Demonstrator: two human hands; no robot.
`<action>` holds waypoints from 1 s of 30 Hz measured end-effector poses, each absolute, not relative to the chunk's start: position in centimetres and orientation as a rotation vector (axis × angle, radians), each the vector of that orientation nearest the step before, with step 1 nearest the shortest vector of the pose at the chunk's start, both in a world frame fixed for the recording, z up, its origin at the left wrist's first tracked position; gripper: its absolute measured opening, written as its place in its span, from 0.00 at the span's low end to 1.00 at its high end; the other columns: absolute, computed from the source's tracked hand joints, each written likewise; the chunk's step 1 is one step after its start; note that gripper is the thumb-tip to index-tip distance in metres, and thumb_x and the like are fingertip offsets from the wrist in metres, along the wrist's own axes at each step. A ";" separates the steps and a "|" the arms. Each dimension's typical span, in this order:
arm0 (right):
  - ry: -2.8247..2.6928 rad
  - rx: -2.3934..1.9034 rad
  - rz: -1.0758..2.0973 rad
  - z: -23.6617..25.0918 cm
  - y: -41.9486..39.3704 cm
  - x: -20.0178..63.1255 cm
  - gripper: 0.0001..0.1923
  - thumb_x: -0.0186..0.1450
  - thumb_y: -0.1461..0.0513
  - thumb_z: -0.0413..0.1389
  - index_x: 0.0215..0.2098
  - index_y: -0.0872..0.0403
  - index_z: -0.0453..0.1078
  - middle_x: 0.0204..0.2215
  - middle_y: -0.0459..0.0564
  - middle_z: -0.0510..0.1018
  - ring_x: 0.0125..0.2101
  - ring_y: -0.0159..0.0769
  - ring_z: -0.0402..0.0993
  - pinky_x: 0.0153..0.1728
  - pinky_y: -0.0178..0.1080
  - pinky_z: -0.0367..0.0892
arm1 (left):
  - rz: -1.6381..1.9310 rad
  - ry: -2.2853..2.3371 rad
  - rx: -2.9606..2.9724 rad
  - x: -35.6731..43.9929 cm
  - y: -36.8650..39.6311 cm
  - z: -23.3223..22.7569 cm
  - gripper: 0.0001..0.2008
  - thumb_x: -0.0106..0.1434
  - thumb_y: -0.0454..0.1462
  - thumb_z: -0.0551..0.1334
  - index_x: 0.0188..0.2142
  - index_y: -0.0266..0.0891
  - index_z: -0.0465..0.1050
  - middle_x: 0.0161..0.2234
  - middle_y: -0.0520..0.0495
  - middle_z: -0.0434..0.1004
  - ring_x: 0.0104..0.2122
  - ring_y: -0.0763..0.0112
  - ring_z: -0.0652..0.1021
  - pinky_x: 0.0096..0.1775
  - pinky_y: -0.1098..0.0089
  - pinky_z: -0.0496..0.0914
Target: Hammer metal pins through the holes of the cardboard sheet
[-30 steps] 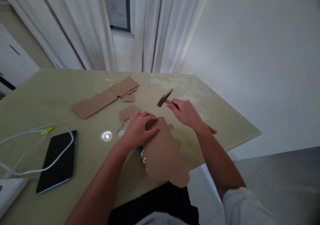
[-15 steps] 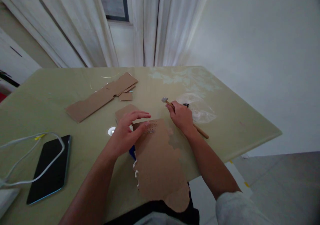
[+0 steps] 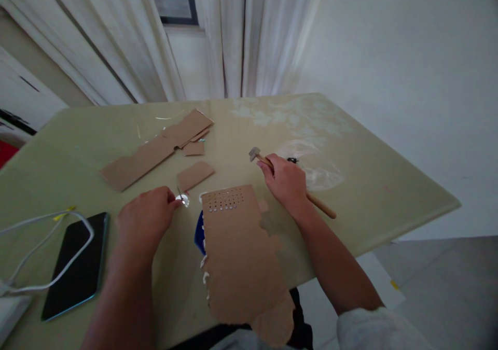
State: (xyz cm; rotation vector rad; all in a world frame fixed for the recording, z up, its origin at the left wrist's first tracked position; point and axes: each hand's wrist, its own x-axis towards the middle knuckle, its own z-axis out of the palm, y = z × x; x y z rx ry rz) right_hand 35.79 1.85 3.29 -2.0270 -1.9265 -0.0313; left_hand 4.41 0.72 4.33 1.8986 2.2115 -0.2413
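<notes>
On table (image 3: 369,194): one hammer (image 3: 259,157) gripped in right hand (image 3: 286,183); left hand (image 3: 146,220) pinching one nail (image 3: 179,193); four cardboard pieces.

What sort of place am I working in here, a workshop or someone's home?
Most likely a room in a home, not a workshop. White curtains hang over a window behind a plain table, and a phone with a white cable lies beside the cardboard and hammer.

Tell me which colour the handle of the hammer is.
Light brown wood, seen in the head view: hammer in the right hand.
</notes>
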 end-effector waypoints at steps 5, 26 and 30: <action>-1.928 -2.041 -0.013 3.1 1.9 35.6 0.22 0.82 0.48 0.48 0.46 0.51 0.78 0.40 0.53 0.87 0.36 0.42 0.80 0.31 0.40 0.54 | -0.328 2.168 1.991 4.8 0.9 3.7 0.20 0.74 0.43 0.52 0.46 0.43 0.83 0.48 0.30 0.86 0.48 0.36 0.84 0.41 0.53 0.73; -1.958 -2.034 0.064 2.2 2.6 36.0 0.21 0.81 0.48 0.49 0.47 0.51 0.79 0.41 0.55 0.88 0.38 0.44 0.82 0.35 0.40 0.59 | 0.015 1.916 2.239 4.8 1.7 1.7 0.20 0.76 0.39 0.49 0.50 0.39 0.80 0.51 0.36 0.86 0.52 0.47 0.83 0.51 0.56 0.73; -1.968 -2.047 0.062 2.2 2.6 35.9 0.21 0.81 0.48 0.49 0.47 0.51 0.79 0.41 0.55 0.88 0.39 0.45 0.82 0.34 0.40 0.59 | 0.064 1.906 2.282 4.7 1.7 1.4 0.24 0.77 0.38 0.47 0.53 0.39 0.82 0.53 0.35 0.84 0.54 0.46 0.82 0.54 0.53 0.73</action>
